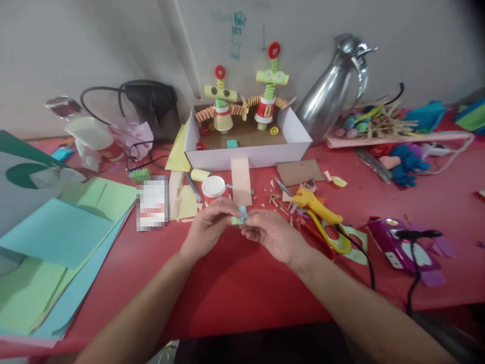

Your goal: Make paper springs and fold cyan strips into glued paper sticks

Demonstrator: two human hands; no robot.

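Note:
Between my fingertips, over the middle of the red table, is a small piece of folded blue and green paper strips (241, 215). My left hand (207, 222) pinches its left, green side. My right hand (273, 230) grips the blue side with thumb and curled fingers. Just behind my left hand stands a paper cup (214, 187) with a white top and red side. A peach paper strip (241, 182) leans from the white box (246, 161) down toward my fingers. In the box stand two paper-cup figures, a left one (223, 114) and a right one (266, 106), with folded-paper arms.
Right of my hands lie a yellow glue gun (316, 206), scissors (284, 187) and paper scraps. A purple power box (403, 245) with black cables sits farther right. Coloured paper sheets (60, 232) cover the left side. A steel jug (329, 91) stands behind.

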